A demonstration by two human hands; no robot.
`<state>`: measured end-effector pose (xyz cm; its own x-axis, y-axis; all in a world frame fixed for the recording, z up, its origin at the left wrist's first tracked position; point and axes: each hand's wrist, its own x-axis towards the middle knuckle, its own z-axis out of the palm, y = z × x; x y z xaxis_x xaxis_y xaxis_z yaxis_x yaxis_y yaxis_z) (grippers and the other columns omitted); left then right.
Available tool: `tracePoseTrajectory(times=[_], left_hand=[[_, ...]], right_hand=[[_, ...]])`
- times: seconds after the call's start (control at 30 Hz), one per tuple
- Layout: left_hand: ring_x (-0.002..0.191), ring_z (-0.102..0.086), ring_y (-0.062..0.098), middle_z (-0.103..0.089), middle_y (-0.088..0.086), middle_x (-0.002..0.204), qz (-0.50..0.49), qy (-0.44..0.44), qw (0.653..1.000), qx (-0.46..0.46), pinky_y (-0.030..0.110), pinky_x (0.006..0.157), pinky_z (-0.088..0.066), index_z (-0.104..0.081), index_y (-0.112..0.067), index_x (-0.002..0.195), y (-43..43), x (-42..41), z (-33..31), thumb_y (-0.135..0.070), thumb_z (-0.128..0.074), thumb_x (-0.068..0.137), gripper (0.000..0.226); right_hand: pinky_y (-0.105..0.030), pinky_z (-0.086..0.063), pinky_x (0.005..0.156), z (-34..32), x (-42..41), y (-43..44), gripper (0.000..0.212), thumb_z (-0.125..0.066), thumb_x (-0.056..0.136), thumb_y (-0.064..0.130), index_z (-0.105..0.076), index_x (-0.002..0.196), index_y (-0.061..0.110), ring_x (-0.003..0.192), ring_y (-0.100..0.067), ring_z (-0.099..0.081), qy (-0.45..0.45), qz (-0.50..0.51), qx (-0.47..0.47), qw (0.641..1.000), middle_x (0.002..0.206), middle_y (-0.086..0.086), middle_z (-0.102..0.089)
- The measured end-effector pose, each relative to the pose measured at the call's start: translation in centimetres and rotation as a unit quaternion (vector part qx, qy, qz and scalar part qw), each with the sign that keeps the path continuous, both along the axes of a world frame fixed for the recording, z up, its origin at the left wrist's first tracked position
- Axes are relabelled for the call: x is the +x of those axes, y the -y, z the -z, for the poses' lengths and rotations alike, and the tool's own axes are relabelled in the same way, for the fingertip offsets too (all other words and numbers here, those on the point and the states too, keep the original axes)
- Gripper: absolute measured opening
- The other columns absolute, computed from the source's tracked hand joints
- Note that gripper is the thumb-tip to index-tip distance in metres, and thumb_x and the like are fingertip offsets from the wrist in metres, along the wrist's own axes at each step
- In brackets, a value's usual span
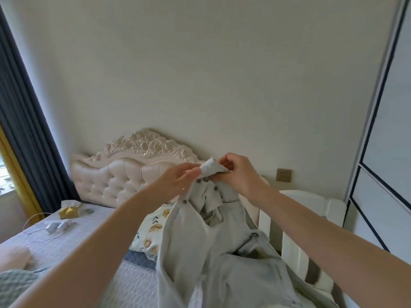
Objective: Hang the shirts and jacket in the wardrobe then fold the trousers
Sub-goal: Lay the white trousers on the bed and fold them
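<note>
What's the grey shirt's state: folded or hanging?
Unfolded, hanging: left hand and right hand pinch the shirt at its collar; it drapes toward the bed.

Head-worn camera faces forward and down over the bed toward the headboard.

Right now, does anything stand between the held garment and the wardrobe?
Left hand and right hand pinch the garment at its collar, nothing between. Toward the wardrobe, a white slatted frame stands at the bedside, and the wardrobe front looks shut.
</note>
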<state>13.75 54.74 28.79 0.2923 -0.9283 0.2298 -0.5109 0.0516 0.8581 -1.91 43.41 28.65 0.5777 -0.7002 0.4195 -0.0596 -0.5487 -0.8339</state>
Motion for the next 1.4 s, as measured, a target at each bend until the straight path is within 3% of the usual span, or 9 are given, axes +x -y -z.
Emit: tracePoseTrajectory(times=[0.13,0.27,0.5,0.7,0.97,1.1,1.23,1.33,1.4], left_hand=[[0.073,-0.067,0.01,-0.072,-0.005,0.075,0.008,-0.053,0.998,0.018,0.025,0.072,-0.056,-0.075,-0.017,0.085,1.3,0.1,-1.1,-0.029,-0.076,0.082,0.012],[0.076,-0.067,0.014,-0.074,0.002,0.08,0.007,-0.067,0.998,-0.017,0.028,0.078,-0.057,-0.076,-0.014,0.084,2.4,-0.1,-1.2,-0.017,-0.079,0.081,0.005],[0.081,-0.063,0.014,-0.069,-0.001,0.083,-0.077,-0.046,0.986,-0.138,0.037,0.082,-0.053,-0.073,-0.013,0.087,4.7,-2.2,-3.5,-0.019,-0.072,0.087,0.006],[0.082,-0.063,0.019,-0.068,0.003,0.086,-0.094,-0.059,0.979,-0.172,0.047,0.088,-0.054,-0.071,-0.014,0.086,6.0,-2.0,-7.2,-0.022,-0.072,0.088,0.009],[0.079,-0.063,0.022,-0.067,0.002,0.079,-0.11,-0.137,0.961,-0.213,0.042,0.081,-0.056,-0.068,-0.017,0.077,5.8,0.8,-10.8,-0.02,-0.074,0.087,0.012],[0.083,-0.062,0.025,-0.066,0.006,0.082,-0.123,-0.179,0.948,-0.233,0.047,0.087,-0.055,-0.067,-0.012,0.084,4.9,2.6,-11.4,-0.019,-0.073,0.088,0.011],[0.08,-0.062,0.022,-0.065,0.005,0.083,-0.108,-0.182,0.948,-0.237,0.041,0.082,-0.055,-0.066,-0.011,0.086,4.3,3.2,-11.7,-0.019,-0.071,0.09,0.011],[0.08,-0.062,0.021,-0.065,0.006,0.085,-0.095,-0.187,0.947,-0.242,0.038,0.08,-0.055,-0.065,-0.01,0.087,4.1,3.4,-11.8,-0.019,-0.071,0.089,0.011],[0.08,-0.062,0.021,-0.065,0.006,0.085,-0.094,-0.186,0.947,-0.246,0.036,0.077,-0.055,-0.066,-0.01,0.088,3.9,3.6,-12.0,-0.02,-0.072,0.089,0.011]], right_hand=[[-0.028,-0.053,0.068,-1.2,-0.6,0.3,0.032,-0.09,0.061,0.017,-0.064,0.079,0.014,0.068,-0.013,-0.063,0.014,0.025,0.028,0.999,0.08,-0.007,-0.072],[-0.023,-0.056,0.069,-1.4,-2.1,0.9,0.026,-0.088,0.066,0.019,-0.066,0.079,0.016,0.074,-0.012,-0.069,0.021,0.032,0.013,0.999,0.078,-0.003,-0.074],[-0.045,-0.056,0.085,0.9,-4.5,2.3,0.012,-0.077,0.08,0.02,-0.066,0.084,0.018,0.084,-0.017,-0.071,0.028,0.028,0.004,0.999,0.087,0.002,-0.073],[-0.032,-0.05,0.097,3.8,-5.0,1.9,0.025,-0.069,0.087,0.034,-0.068,0.111,0.026,0.105,0.003,-0.06,-0.064,-0.006,-0.053,0.997,0.108,0.016,-0.068],[-0.013,-0.04,0.093,8.8,-6.7,2.6,0.028,-0.054,0.087,0.06,-0.055,0.112,0.046,0.108,0.01,-0.049,-0.145,-0.018,-0.111,0.983,0.116,0.032,-0.051],[-0.019,-0.038,0.092,11.1,-8.6,4.3,0.053,-0.048,0.083,0.07,-0.053,0.121,0.034,0.109,-0.002,-0.046,-0.313,-0.043,-0.18,0.932,0.121,0.021,-0.042],[-0.035,-0.03,0.112,12.8,-9.4,5.6,0.086,-0.046,0.076,0.079,-0.035,0.144,0.029,0.138,-0.016,-0.023,-0.482,-0.084,-0.271,0.829,0.146,0.009,-0.029],[-0.048,-0.024,0.115,14.1,-9.3,6.3,0.094,-0.051,0.074,0.077,-0.022,0.15,0.029,0.148,-0.023,-0.002,-0.56,-0.102,-0.315,0.759,0.158,-0.001,-0.018],[-0.053,-0.026,0.112,15.1,-9.1,6.7,0.088,-0.057,0.08,0.066,-0.024,0.149,0.025,0.148,-0.03,-0.002,-0.589,-0.087,-0.361,0.718,0.157,-0.007,-0.02]])
